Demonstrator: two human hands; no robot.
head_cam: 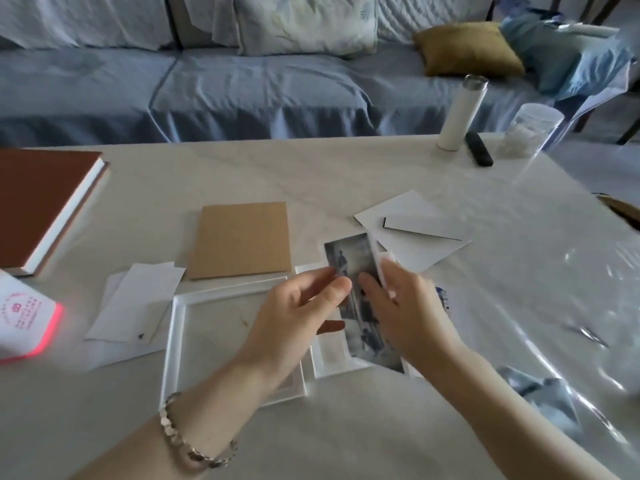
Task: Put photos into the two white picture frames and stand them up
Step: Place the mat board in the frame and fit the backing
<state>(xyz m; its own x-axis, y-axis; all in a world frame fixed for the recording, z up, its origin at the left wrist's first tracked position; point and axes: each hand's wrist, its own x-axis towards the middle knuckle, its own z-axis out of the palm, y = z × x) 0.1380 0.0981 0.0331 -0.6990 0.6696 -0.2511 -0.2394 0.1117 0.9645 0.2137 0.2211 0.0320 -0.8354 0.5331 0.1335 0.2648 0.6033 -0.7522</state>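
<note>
Over the smooth table [311, 174] near its front edge, the left hand [301, 317] and right hand [408, 306] pinch a glossy rectangular photo [348, 254]. Its print is grey-blue.

Pale table [346, 174] holds brown book [41, 202], cardboard sheet [242, 239], white frame [169, 348], loose white papers [138, 299], white bottle [457, 116], black remote [479, 153], clear jar [526, 133].

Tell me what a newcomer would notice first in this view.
First, the two hands at the centre: the left hand and right hand hold a dark, greyish photo between them. Just left of them an empty white frame lies flat on the table, with a brown cardboard sheet beyond it. A red-brown book sits at the far left.
</note>
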